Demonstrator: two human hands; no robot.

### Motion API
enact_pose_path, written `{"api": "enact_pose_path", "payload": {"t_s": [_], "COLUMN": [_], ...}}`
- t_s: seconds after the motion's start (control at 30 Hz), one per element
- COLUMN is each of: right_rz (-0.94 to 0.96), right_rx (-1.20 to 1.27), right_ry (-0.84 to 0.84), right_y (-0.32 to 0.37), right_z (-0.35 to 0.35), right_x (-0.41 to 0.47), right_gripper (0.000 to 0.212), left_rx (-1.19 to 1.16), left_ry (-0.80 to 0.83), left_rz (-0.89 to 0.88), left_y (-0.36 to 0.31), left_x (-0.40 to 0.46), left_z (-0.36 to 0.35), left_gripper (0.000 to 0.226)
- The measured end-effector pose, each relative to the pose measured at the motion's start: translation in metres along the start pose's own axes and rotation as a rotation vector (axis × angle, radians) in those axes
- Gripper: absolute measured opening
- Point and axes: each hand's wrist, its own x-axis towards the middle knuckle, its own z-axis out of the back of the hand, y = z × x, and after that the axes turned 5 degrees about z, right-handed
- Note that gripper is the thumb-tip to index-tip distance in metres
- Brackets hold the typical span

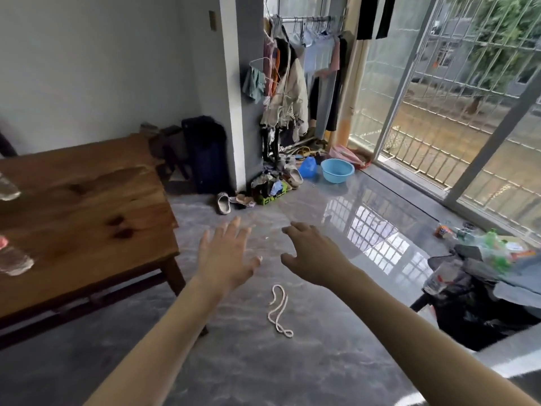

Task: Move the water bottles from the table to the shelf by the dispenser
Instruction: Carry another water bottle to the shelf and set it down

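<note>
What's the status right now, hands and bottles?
Left hand and right hand open, empty, over the floor. Two bottles on the table, far left. Cord on the floor underfoot.

Two clear plastic bottles are cut off by the left picture edge: the upper bottle [8, 187] shows only a blurred end, and the lower bottle [14, 257] shows part of its body and a red patch. The wooden table [87, 206] is cropped at the left. Contents of the black rubbish bag [480, 303] at right are too blurred to identify.
</note>
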Motion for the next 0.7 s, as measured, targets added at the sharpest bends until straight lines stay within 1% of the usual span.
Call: {"api": "enact_pose_path", "payload": {"t_s": [0.17,0.5,0.6,0.7], "right_rz": [0.077,0.183,0.211,0.236], "right_rx": [0.025,0.025,0.046,0.045], "right_ry": [0.047,0.112,0.102,0.11], "right_y": [-0.015,-0.026,-0.024,-0.019], "right_z": [-0.005,-0.003,-0.003,-0.008], "right_x": [0.064,0.237,0.285,0.319], "right_gripper": [0.062,0.061,0.059,0.059], "left_rx": [0.01,-0.047,-0.02,-0.009], "left_ry": [0.042,-0.03,-0.055,-0.044], "left_rz": [0.075,0.193,0.217,0.245], "left_y": [0.012,0.055,0.071,0.086], "left_x": [0.05,0.191,0.23,0.254], "left_z": [-0.003,0.019,0.025,0.025], "left_gripper": [0.076,0.075,0.075,0.076]}}
